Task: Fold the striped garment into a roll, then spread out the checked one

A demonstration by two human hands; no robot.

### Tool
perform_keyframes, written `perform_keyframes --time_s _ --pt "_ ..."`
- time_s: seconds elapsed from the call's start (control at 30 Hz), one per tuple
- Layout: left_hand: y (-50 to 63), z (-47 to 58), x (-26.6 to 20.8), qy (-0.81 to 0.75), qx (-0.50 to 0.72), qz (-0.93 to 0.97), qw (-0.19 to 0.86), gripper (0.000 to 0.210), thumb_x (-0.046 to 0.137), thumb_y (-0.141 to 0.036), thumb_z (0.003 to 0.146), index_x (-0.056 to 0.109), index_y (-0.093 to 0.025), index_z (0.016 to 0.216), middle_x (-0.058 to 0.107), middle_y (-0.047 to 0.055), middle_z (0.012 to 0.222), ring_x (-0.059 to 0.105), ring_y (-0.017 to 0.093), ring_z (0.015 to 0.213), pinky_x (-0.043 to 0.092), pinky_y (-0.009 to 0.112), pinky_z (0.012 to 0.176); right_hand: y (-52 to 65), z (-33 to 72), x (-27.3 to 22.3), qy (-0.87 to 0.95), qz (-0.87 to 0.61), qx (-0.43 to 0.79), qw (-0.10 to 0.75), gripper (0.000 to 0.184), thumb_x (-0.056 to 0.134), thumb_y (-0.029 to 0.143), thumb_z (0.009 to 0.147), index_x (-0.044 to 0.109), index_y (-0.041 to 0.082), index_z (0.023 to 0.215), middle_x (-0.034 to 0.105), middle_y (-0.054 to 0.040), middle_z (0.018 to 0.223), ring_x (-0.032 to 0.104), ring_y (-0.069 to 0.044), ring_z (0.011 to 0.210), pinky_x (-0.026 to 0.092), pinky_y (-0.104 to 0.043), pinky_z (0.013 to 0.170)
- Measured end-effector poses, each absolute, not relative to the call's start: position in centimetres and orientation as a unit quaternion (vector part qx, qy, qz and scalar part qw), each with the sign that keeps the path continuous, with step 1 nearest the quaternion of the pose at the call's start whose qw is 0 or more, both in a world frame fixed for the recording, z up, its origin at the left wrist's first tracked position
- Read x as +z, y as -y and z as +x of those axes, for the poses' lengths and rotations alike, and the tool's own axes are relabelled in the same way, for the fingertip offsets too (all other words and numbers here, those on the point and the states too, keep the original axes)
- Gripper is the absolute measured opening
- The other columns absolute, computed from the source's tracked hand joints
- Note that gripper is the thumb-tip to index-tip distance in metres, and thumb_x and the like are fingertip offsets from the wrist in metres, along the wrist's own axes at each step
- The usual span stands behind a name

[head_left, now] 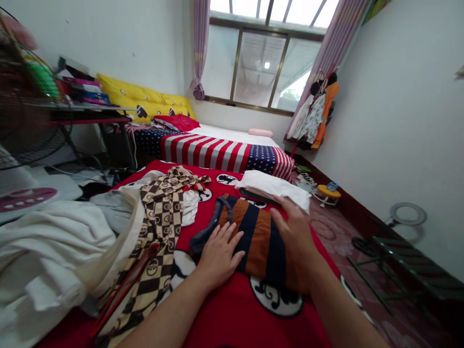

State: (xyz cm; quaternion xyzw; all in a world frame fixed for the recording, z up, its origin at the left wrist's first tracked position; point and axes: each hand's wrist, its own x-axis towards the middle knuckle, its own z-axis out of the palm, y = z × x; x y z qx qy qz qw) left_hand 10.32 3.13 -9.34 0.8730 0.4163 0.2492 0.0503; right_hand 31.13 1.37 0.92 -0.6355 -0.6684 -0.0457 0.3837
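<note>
A folded shirt (256, 237) with brown and dark navy stripes lies on the red bedspread (232, 314), its grey collar to the left. Flat on the shirt near the collar rests my left hand (221, 251), fingers spread. My right hand (295, 232) is over the shirt's right end, fingers stretched out and raised; whether its palm touches the cloth I cannot tell. Just beyond the shirt sits a folded white garment (273, 186) with a dark green one under it. To the left lies a crumpled brown and cream checkered garment (163, 212).
White clothes (47, 256) are heaped at the left, near a fan (29, 106). Behind stands another bed with a striped, starred cover (213, 152). A dark green folding stool (409, 261) and a yellow stool (329, 191) stand on the floor at the right.
</note>
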Motion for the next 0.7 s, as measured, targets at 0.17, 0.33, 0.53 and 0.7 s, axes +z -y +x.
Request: perform_keyframes --time_s 0.17,0.33,0.53,0.7 --pt "-3.2 10.3 -9.5 -0.414 0.257 0.872 0.053 0.049 0.048 -0.045 0.090 0.050 -0.026 0.135 0.039 0.007 0.149 0.031 0.026 0.139 0.021 0.047 0.115 -1.6 34.6 -9.2 0.616 -0.778 -0.044 0.117 0.064 0.041 0.052 0.090 0.043 0.011 0.139 0.034 -0.0159 0.150 0.026 -0.031 0.140 0.025 -0.056 0.109" --pt "-3.1 10.3 -9.3 -0.417 0.254 0.871 0.056 0.049 0.048 -0.045 0.090 0.050 -0.026 0.135 0.039 0.007 0.149 0.032 0.027 0.138 0.021 0.047 0.115 0.6 35.2 -7.2 0.519 -0.833 -0.153 0.112 0.063 0.036 0.055 0.091 0.055 0.006 0.125 0.058 -0.0254 0.123 0.056 -0.036 0.114 0.045 -0.049 0.088" --pt "-3.0 10.4 -9.3 -0.414 0.263 0.870 0.052 0.048 0.049 -0.044 0.090 0.051 -0.025 0.134 0.040 0.008 0.148 0.032 0.027 0.138 0.021 0.047 0.115 1.3 36.2 -5.4 0.472 -0.878 -0.030 0.073 0.069 0.030 0.073 0.083 0.066 0.015 0.092 0.068 -0.0215 0.088 0.067 -0.039 0.084 0.048 -0.049 0.069" --pt "-3.1 10.3 -9.3 -0.410 0.265 0.871 0.054 0.048 0.049 -0.044 0.090 0.051 -0.025 0.134 0.040 0.008 0.148 0.033 0.027 0.137 0.022 0.047 0.115 1.3 37.1 -6.3 0.530 -0.838 -0.028 0.126 0.034 0.052 0.051 0.079 0.063 0.020 0.076 0.068 -0.0144 0.094 0.066 -0.031 0.089 0.049 -0.040 0.069"
